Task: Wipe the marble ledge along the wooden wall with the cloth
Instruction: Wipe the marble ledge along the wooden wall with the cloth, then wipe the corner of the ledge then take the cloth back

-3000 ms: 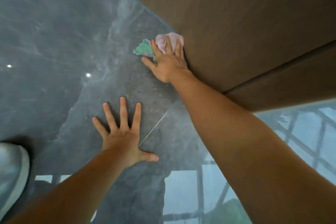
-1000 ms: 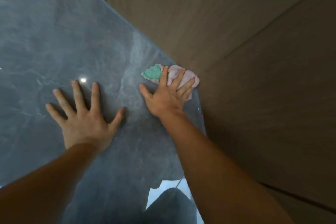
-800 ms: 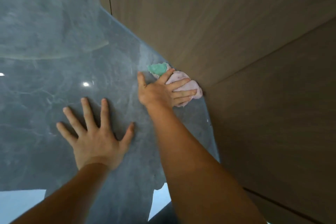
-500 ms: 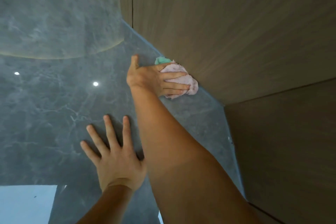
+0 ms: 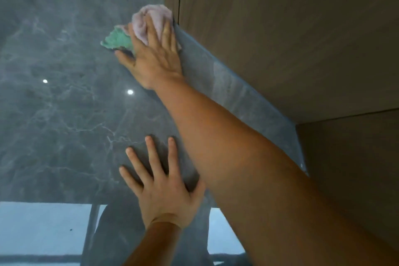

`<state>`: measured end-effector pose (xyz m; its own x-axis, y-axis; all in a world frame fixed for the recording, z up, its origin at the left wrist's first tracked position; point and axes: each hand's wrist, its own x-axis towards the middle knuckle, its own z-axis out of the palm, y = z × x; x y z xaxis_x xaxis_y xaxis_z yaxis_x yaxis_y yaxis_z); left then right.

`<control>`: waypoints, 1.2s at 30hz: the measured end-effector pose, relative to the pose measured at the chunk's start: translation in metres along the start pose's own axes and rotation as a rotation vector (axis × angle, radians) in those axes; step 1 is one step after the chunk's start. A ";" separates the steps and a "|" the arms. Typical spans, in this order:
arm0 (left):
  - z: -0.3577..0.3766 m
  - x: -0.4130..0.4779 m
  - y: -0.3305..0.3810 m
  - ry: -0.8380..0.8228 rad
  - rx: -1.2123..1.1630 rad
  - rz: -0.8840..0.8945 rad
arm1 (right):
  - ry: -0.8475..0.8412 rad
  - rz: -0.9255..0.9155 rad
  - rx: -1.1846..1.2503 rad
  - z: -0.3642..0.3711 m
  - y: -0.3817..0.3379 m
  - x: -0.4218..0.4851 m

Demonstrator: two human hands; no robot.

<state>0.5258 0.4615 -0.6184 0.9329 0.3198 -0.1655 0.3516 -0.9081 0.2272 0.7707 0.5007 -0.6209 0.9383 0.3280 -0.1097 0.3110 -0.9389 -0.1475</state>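
We see right hand [image 5: 154, 58] upper centre of frame, palm down, fingers spread flat over cloth [image 5: 138, 28], pressing it on ledge [image 5: 64, 114] right against wall [image 5: 280, 39]. Cloth bunched, pink part under fingers, green corner poking out to left. Left hand [image 5: 164, 188] lower centre, open, fingers splayed, flat on ledge, holding nothing. Two light spots reflect in marble at left.
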 end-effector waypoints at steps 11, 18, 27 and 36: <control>0.015 -0.005 -0.006 -0.101 0.041 -0.003 | -0.194 0.306 0.036 -0.018 0.192 -0.267; 0.021 -0.007 -0.007 0.034 0.017 0.043 | -0.155 0.371 0.063 -0.004 0.184 -0.344; 0.042 -0.079 0.016 0.027 0.037 0.059 | -0.192 0.210 0.022 0.009 0.194 -0.473; 0.035 -0.237 0.124 -0.440 0.075 0.110 | -0.321 0.345 0.417 -0.021 0.190 -0.584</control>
<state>0.3452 0.2632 -0.5850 0.8371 0.0903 -0.5395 0.2311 -0.9523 0.1991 0.2855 0.1287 -0.5638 0.8617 0.0892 -0.4994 -0.1476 -0.8978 -0.4149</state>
